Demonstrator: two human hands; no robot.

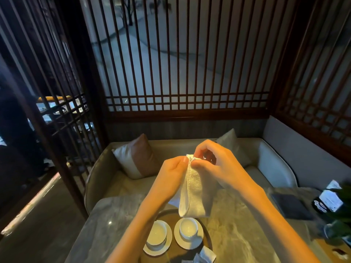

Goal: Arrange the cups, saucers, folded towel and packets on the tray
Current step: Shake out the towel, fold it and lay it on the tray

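Observation:
A white towel (195,192) hangs in the air above the table, pinched at its top edge by my left hand (173,172) and my right hand (212,164), close together. Below it lies a round dark tray (209,238). On the tray stand two white cups, the left cup (156,233) and the right cup (188,227), each on its own white saucer (190,242). White packets (204,256) lie at the tray's near right edge, partly cut off by the frame. My left forearm hides part of the tray's left side.
The marble table (112,215) runs to a cushioned bench with pillows (136,158) behind it. At the right sit a dark flat pad (290,206), a card stand (330,198), a green plant (343,205) and a glass (331,231). Wooden lattice screens surround the booth.

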